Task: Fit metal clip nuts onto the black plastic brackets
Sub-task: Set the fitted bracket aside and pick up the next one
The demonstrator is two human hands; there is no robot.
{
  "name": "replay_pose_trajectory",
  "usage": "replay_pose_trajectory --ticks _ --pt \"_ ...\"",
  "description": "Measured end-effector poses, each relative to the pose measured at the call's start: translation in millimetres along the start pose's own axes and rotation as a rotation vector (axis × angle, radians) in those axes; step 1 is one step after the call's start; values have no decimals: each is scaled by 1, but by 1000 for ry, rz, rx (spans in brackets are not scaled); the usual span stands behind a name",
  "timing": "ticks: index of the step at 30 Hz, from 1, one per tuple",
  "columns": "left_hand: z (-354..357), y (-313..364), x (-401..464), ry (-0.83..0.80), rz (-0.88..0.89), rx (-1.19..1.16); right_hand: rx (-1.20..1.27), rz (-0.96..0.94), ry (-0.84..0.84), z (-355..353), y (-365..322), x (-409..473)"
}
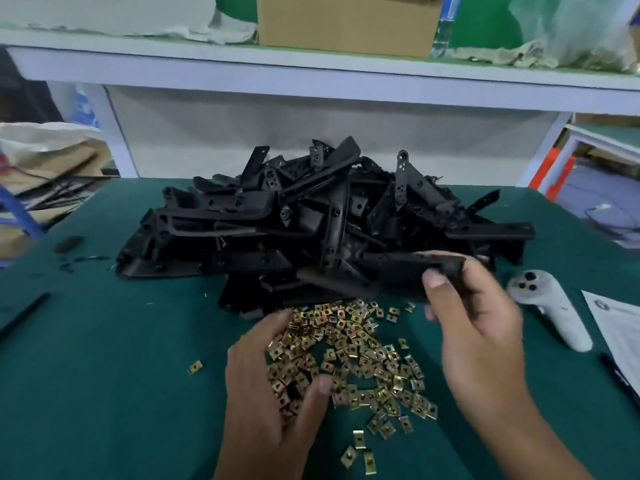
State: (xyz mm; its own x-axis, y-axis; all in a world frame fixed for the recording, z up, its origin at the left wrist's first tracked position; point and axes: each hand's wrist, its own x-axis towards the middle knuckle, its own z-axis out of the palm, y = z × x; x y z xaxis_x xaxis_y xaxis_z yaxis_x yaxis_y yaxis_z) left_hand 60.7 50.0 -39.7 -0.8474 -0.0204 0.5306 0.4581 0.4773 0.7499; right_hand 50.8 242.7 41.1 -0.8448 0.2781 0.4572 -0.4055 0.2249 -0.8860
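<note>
— What colour was the bench (104,393)?
— Dark green, plain. The brackets (311,220) heaped on it were all matt black.
— And the clip nuts (363,351)?
— Brassy gold, with dark holes at their centres.
— Anything paler?
— A light grey controller (550,306), a white printed sheet (620,327), a brown cardboard box (346,22) on the whitish shelf (311,67).

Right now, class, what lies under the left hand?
The left hand rests on the heap of gold clip nuts on the green mat; nuts show around its fingers. Whatever lies beneath the palm is covered, so a pinched nut cannot be confirmed.
</note>
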Motion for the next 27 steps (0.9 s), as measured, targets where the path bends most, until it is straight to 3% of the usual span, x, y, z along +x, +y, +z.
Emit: replay_pose_trajectory --ticks 3,6,8,10,14,17,19,20,24,27 --pt "-9 4 2 111 -71 -135 352 391 -248 15 0 -9" --pt "-19 4 8 180 -86 -51 513 624 -324 27 2 -10" --pt "-22 5 12 204 -12 91 642 780 -350 32 6 -15" --pt "-20 5 13 248 171 241 698 917 -381 40 8 -23" --pt "-16 -2 13 242 465 423 616 886 -582 42 8 -31" --pt "-17 -8 12 158 474 243 691 821 -801 29 12 -26" --pt "-19 -3 9 174 360 13 881 747 -898 20 13 -19" --pt "-22 1 9 189 268 -121 968 724 -868 18 13 -15" --pt "-28 13 16 182 -330 -679 989 928 -357 14 32 -1" --pt "-25 8 20 23 -685 -888 975 1005 -193 16 47 2"
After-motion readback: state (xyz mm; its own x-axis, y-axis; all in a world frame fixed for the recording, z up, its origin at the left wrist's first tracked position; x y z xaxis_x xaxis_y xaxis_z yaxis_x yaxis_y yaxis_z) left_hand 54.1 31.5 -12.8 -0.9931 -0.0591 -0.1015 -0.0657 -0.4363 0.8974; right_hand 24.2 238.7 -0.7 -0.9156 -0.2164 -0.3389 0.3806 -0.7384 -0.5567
